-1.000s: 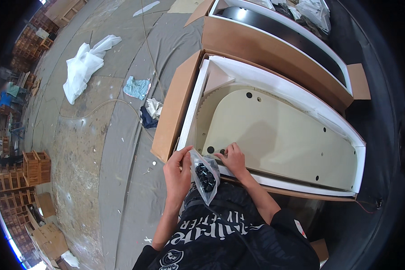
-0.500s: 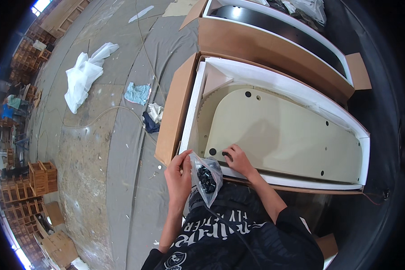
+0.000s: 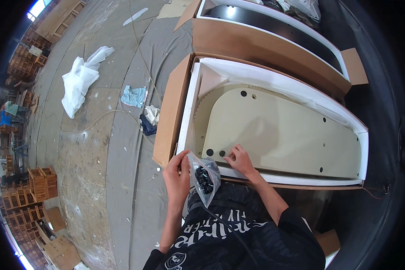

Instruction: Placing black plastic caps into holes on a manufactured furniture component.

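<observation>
My left hand [image 3: 177,173] pinches the rim of a clear plastic bag [image 3: 209,194] with many small black pieces [image 3: 204,179] bunched inside. The bag hangs in front of my shirt, by the carton's near edge. Just right of a small dark round cap [image 3: 222,153], my right hand [image 3: 240,161] hovers over a cream-coloured panel [image 3: 283,135]. Its fingers are bent and apart, and nothing shows between them. The panel has one wide rounded end and lies in a foam-lined carton [image 3: 172,110]. Other black round caps [image 3: 209,152] dot its surface, one beside the cap at my fingers.
Beyond stands a second open carton [image 3: 256,45] with a glossy black panel [image 3: 274,31]. White sheeting [image 3: 80,81], a light-blue cloth [image 3: 134,96] and a thin hose [image 3: 108,111] lie on the floor to the left. Wooden crates [image 3: 42,183] are stacked at the far left.
My right hand has drawn slightly right, off the dark cap, which now sits on the panel by itself. My left hand still holds the bag. The view has shifted a little.
</observation>
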`<action>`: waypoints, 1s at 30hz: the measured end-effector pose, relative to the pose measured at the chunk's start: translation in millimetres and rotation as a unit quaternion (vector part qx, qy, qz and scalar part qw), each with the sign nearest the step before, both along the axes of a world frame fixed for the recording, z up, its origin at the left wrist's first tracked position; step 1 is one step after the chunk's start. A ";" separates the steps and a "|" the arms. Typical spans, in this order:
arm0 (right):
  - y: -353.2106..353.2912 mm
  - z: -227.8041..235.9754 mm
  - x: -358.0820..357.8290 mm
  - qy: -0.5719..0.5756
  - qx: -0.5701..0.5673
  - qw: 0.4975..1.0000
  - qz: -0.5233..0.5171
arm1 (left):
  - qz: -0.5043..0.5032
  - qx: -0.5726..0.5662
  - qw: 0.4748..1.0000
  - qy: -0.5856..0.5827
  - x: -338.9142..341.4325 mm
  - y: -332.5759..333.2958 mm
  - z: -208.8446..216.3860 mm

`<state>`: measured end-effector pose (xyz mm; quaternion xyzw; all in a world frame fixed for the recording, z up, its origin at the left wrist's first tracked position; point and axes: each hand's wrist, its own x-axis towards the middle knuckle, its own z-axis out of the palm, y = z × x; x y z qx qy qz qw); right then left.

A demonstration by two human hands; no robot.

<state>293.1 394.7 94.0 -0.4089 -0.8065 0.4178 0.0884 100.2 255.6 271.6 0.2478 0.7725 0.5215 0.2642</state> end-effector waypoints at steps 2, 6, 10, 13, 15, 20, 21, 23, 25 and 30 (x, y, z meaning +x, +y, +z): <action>-6.9 -1.4 0.0 0.040 0.083 0.995 0.022 | 0.006 -0.010 1.000 -0.008 0.2 0.3 1.4; -9.9 -1.7 -5.0 0.033 0.134 0.989 0.044 | 0.010 0.001 1.000 -0.017 0.5 0.5 3.3; -5.7 -0.6 -6.7 -0.038 0.101 0.992 0.066 | 0.008 -0.003 1.000 -0.010 0.4 0.3 4.7; -8.5 -2.3 -10.0 0.053 0.152 0.986 0.038 | 0.011 -0.010 1.000 0.000 0.3 0.7 5.5; -10.6 -4.4 -14.6 0.051 0.143 0.988 0.033 | 0.012 -0.010 1.000 0.002 0.4 1.2 5.3; -4.8 -3.8 -23.1 -0.070 0.142 0.987 0.032 | 0.005 -0.010 1.000 0.009 1.2 2.2 3.2; -4.2 -2.8 -23.7 -0.042 0.156 0.987 0.009 | 0.006 0.000 1.000 0.008 0.7 2.5 2.6; -4.0 -0.8 -22.3 0.000 0.166 0.986 0.027 | 0.005 -0.008 1.000 0.010 -0.1 1.3 2.3; -4.6 0.3 -18.9 0.061 0.180 0.981 0.045 | 0.004 -0.016 1.000 0.009 -0.1 0.4 1.8; -3.9 -2.4 -13.9 -0.028 0.132 0.990 0.040 | 0.015 0.007 0.999 0.031 1.2 2.3 -2.8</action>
